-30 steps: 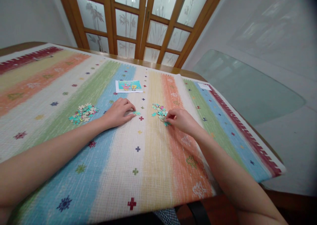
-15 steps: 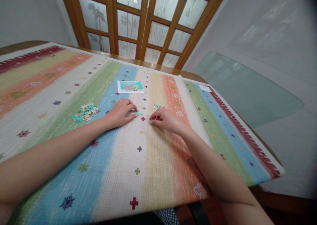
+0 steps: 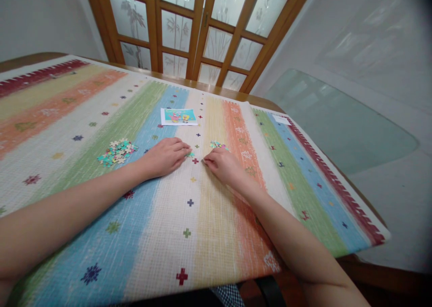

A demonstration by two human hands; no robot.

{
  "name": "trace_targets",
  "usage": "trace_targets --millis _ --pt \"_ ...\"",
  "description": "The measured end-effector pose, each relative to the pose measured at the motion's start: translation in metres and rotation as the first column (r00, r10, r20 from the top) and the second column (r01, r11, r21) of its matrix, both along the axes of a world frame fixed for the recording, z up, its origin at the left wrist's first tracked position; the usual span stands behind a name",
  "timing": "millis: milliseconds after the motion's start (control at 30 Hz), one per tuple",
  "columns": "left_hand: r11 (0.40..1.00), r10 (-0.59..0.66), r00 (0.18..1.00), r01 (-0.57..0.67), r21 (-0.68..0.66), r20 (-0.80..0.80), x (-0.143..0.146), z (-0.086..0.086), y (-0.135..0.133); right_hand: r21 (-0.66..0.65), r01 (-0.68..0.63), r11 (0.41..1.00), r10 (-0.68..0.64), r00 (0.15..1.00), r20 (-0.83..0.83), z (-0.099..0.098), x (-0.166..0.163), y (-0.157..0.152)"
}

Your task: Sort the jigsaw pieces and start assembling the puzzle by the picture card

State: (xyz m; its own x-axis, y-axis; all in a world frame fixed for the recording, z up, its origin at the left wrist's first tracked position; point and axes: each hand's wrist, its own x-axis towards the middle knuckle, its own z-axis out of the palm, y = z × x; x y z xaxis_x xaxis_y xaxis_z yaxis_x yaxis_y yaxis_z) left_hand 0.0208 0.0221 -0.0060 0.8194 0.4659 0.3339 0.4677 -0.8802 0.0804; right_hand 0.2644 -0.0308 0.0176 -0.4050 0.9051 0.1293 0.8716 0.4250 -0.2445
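Observation:
My left hand lies flat on the striped tablecloth, fingers stretched out, with its fingertips on a small teal puzzle piece. My right hand rests just right of it, fingers curled and pinched together at the cloth near a red cross mark; what it holds is too small to make out. A small cluster of teal puzzle pieces shows just beyond my right hand. A larger pile of loose puzzle pieces lies to the left of my left hand.
A small reference picture card lies farther back on the blue stripe. A white paper slip sits near the cloth's right edge. A glass tabletop stands to the right, and wooden-framed frosted doors behind.
My right hand has moved left from the small teal cluster toward my left hand, its fingers pinched. My left hand has stayed in place on the teal piece.

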Motion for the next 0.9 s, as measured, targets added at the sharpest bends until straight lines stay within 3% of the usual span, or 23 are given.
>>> trace_targets --millis 133,267,500,667,900 --pt "1.0 -0.014 0.998 0.015 0.017 -0.063 0.0 0.001 -0.002 -0.046 0.147 0.988 -0.154 0.96 -0.232 0.0 -0.007 0.006" --pt "1.0 -0.001 0.988 0.005 0.029 -0.153 0.004 0.001 -0.009 -0.074 0.184 0.98 -0.199 0.918 -0.344 -0.006 -0.018 0.013" --pt "0.997 0.056 0.976 -0.044 0.061 -0.209 0.011 0.002 -0.024 -0.043 0.198 0.979 -0.201 0.917 -0.346 -0.019 -0.028 0.019" --pt "0.997 0.055 0.97 -0.038 0.073 -0.236 0.01 0.003 -0.023 0.05 0.19 0.981 -0.171 0.951 -0.257 -0.025 -0.026 0.021" --pt "0.998 0.055 0.978 -0.048 0.04 -0.201 0.009 0.002 -0.023 0.11 0.109 0.988 -0.089 0.981 -0.173 -0.017 -0.017 0.009"
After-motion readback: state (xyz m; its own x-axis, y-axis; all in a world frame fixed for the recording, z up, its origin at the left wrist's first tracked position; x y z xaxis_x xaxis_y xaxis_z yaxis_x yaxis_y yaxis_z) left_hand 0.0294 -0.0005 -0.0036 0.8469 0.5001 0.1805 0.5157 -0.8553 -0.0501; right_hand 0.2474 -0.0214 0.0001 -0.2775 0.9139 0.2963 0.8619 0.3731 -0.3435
